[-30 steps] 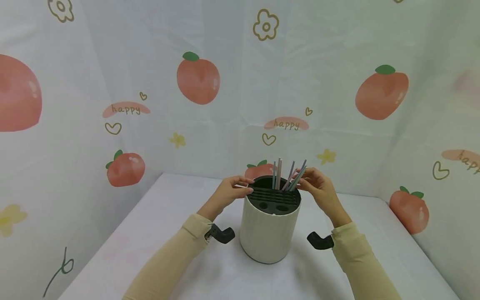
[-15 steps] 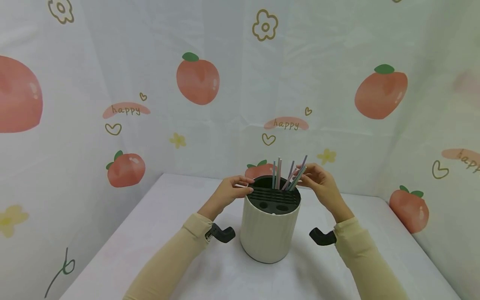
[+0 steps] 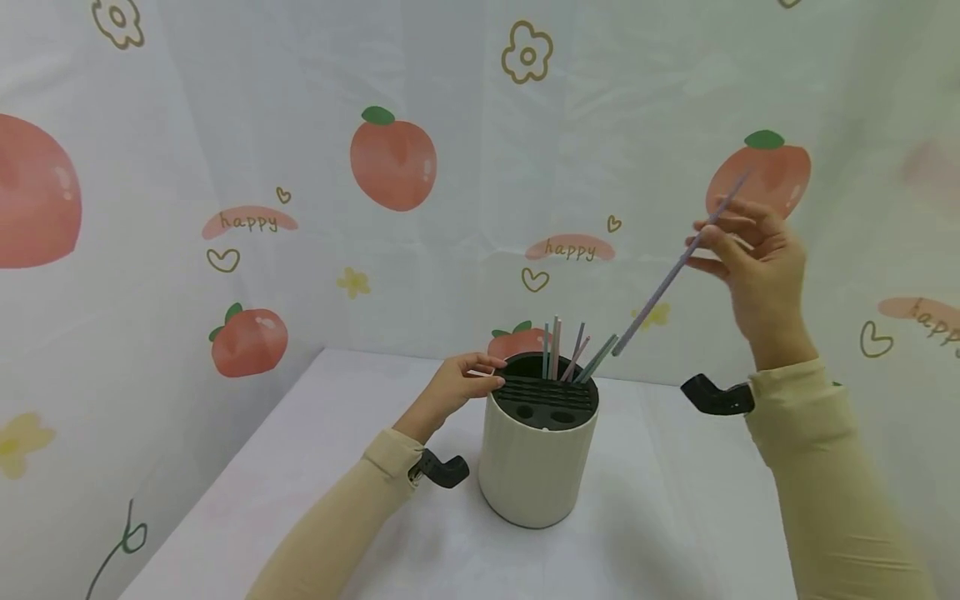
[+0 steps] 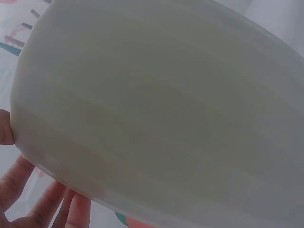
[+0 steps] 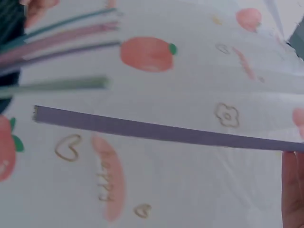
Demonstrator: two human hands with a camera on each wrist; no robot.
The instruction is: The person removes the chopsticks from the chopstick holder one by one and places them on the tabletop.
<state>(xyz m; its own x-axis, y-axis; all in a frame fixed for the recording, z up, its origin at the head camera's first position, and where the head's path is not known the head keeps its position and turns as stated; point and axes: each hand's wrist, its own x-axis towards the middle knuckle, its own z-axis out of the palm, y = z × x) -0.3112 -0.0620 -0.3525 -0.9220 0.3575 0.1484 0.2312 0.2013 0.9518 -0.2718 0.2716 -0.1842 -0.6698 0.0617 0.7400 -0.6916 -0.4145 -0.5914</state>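
Observation:
A cream ribbed pen holder (image 3: pixel 534 467) with a black slotted top stands upright on the table. My left hand (image 3: pixel 453 387) holds its rim at the left, thumb nearer me and fingers farther back; in the left wrist view the holder's wall fills most of the picture, with fingers (image 4: pixel 45 204) along its edge. Several thin coloured straws (image 3: pixel 556 350) stand in the rear opening. Raised to the right, my right hand (image 3: pixel 761 258) pinches a long purple straw (image 3: pixel 660 287) near its upper part. Its lower end is free of the holder, slanting down to the left.
A white table (image 3: pixel 345 433) carries the holder. Behind and beside it hangs a white curtain (image 3: pixel 465 275) printed with fruit, hearts and flowers. A black wrist mount (image 3: pixel 716 396) juts from each sleeve.
The right hand has pulled the purple straw out of the holder and carried it up and to the right. The left hand stays at the rim.

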